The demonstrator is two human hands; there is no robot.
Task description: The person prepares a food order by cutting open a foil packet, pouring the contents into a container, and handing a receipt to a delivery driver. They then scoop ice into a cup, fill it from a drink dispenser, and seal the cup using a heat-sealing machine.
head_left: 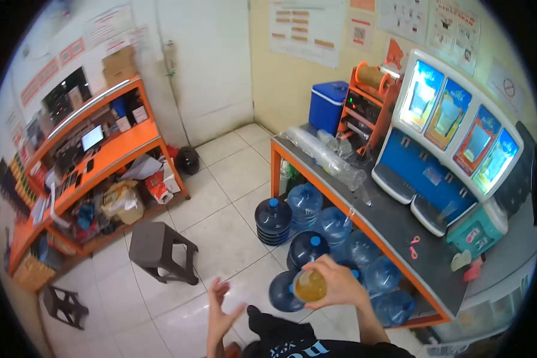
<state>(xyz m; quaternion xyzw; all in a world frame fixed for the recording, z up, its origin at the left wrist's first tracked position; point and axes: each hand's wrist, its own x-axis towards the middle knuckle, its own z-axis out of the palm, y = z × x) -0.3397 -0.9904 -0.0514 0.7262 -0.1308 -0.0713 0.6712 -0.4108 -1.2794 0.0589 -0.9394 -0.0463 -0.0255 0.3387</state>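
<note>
A clear cup of yellowish drink (311,286) is gripped in my right hand (339,283), the fingers wrapped around its side. The cup is in front of several water jugs on the floor, and its lower part is partly hidden by the hand. My left hand (222,313) is raised to the left of the cup, fingers apart and curved, holding nothing. Below both hands shows my dark shirt (304,349) with light lettering.
Several blue water jugs (273,218) stand beside and under a dark-topped table (394,227). On it are a drink dispenser (426,179), a plastic roll (325,158), pink scissors (413,247) and a blue cooler (327,107). A grey stool (155,241) and orange desk (134,140) are left.
</note>
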